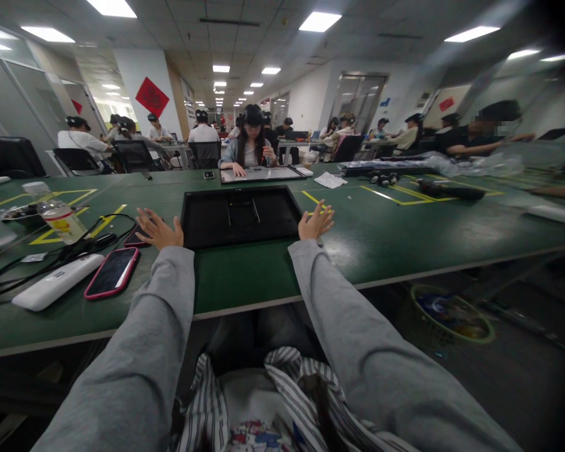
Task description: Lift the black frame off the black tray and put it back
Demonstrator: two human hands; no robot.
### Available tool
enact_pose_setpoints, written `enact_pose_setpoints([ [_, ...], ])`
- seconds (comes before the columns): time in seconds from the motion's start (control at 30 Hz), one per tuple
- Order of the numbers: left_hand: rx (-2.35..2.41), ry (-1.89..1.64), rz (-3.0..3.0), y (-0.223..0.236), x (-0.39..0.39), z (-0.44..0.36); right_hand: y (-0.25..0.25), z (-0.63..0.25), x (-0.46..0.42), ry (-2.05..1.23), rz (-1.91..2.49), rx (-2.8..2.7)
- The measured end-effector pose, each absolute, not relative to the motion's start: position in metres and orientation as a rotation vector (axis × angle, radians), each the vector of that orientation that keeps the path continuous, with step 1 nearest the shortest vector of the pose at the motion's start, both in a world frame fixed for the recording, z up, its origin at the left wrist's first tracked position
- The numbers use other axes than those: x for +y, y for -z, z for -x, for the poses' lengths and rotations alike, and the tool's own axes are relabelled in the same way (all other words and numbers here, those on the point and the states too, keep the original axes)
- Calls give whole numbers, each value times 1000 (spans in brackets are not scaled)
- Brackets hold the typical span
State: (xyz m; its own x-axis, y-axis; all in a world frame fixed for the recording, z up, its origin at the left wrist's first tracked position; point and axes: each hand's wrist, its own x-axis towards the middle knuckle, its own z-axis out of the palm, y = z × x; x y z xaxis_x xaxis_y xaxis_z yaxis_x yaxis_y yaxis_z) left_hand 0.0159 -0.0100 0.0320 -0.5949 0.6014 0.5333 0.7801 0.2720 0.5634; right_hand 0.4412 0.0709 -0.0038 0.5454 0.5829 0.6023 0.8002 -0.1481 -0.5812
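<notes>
A shallow black rectangular frame, like the back casing of a flat screen [207,220], lies flat on the green table between my hands. Two thin upright lines show in its middle. At its left edge is my left hand [160,230], fingers spread outward and holding nothing. My right hand [316,223] is beside the right edge, also with fingers apart and nothing in it. Whether either palm presses on the casing's sides, I cannot tell. Left of my left hand lie a phone in a pink case [112,272] and a white power bank [59,282].
On the green table [358,251], a plastic bottle [62,216] and black cables stand at left. Across from me a person [253,147] works at a pale panel [263,174]. Crumpled paper [330,180] and a dark tool [452,189] lie to the right. Below is a basket [419,314].
</notes>
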Motion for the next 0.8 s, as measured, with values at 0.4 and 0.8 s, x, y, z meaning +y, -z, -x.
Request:
enact_pose_setpoints([
  [0.4,-2368,1155,1532,-28,-18,-33,3,-432,64,269,1823,-1364],
  [0.8,-2323,1012,1629,-20,-18,-34,0,-421,46,325,1880,-1657],
])
